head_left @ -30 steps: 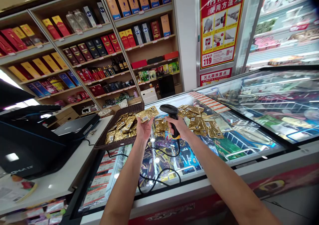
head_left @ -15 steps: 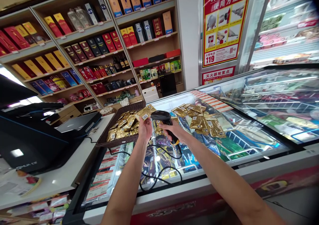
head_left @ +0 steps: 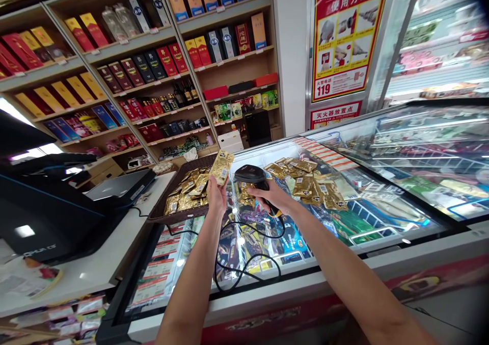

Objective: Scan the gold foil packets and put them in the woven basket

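My left hand (head_left: 217, 194) is closed on a gold foil packet (head_left: 222, 165), held upright with a white barcode label showing. Just right of it, my right hand (head_left: 275, 196) grips a black barcode scanner (head_left: 250, 174) by its handle, the head turned toward the packet without touching it. A black cable (head_left: 248, 273) loops over the freezer glass below. Left of my left hand, a brown woven basket (head_left: 156, 212) holds many gold packets (head_left: 189, 192). Beyond my right hand, more gold packets (head_left: 305, 184) lie in a loose pile on the glass.
The glass-topped chest freezer (head_left: 367, 256) with bagged goods inside spans the front and right. At left, a white counter (head_left: 103, 256) carries a black checkout machine (head_left: 42, 217). Shelves of boxed bottles (head_left: 145, 70) stand behind, beside a red fire-hydrant sign (head_left: 347, 39).
My left hand has tipped the packet from slanted to more upright, moving slightly left. The scanner has shifted a little right and tilted; my right hand still grips it.
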`<action>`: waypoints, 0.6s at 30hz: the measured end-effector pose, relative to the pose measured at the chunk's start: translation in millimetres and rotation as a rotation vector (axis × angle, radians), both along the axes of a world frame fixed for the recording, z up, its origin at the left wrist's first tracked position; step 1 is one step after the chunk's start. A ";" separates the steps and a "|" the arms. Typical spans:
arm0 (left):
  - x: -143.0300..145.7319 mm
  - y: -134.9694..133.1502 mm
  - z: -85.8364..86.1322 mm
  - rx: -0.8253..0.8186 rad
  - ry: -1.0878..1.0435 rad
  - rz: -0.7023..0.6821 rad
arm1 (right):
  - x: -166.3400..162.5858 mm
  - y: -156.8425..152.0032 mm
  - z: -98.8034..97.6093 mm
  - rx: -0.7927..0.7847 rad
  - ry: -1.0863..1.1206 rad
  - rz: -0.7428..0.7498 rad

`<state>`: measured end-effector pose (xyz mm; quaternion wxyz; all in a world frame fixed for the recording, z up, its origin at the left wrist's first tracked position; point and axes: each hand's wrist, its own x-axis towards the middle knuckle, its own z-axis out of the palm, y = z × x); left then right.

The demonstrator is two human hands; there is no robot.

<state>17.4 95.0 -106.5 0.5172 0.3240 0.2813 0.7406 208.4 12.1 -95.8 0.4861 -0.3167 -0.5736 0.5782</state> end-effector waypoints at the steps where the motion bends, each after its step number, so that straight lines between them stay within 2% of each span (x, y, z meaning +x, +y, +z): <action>1: -1.3 1.1 -0.5 0.005 0.023 0.024 | 1.9 -0.2 0.5 0.017 -0.027 0.018; 5: -3.6 5.0 -4.2 -0.023 0.057 0.076 | 4.5 1.2 -2.5 0.096 -0.109 0.068; 10: -3.4 6.4 -8.1 -0.042 0.059 0.065 | 0.3 4.5 -8.0 0.113 -0.167 0.076; 18: -3.9 1.3 -3.2 -0.067 -0.013 0.023 | -0.9 0.9 -5.7 0.086 -0.097 0.079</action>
